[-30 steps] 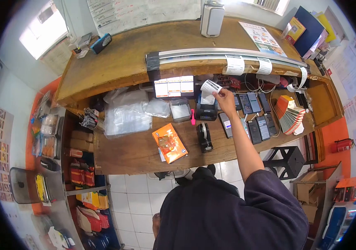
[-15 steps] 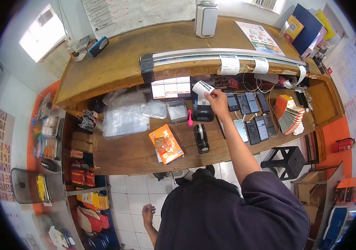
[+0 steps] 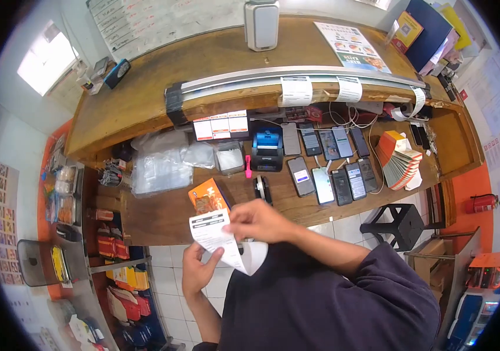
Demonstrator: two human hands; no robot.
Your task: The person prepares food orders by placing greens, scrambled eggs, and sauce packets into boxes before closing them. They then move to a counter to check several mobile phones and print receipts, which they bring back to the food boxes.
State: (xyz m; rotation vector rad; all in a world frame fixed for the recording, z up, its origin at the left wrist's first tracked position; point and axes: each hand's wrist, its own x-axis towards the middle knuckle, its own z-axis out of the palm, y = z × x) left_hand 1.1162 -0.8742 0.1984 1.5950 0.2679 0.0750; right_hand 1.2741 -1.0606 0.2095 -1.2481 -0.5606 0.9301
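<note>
A white printed label slip (image 3: 215, 237) is held in front of my chest by both hands. My right hand (image 3: 260, 220) pinches its upper right edge. My left hand (image 3: 199, 270) grips it from below, fingers on its lower left part. The slip curls at its lower end. Past the hands on the wooden desk (image 3: 162, 213) stand a black label printer (image 3: 267, 150) with a blue top, a black tape dispenser (image 3: 261, 188) and an orange packet (image 3: 207, 196).
Several phones (image 3: 327, 167) lie in rows on the desk's right half, beside a fan of orange-edged booklets (image 3: 400, 161). Clear plastic bags (image 3: 162, 164) lie at the left. A raised counter (image 3: 203, 58) runs behind. A black stool (image 3: 399, 224) stands at the right.
My right hand pulled the slip away from the printer and brought it down to my chest. My left hand rose from below and took hold of the slip.
</note>
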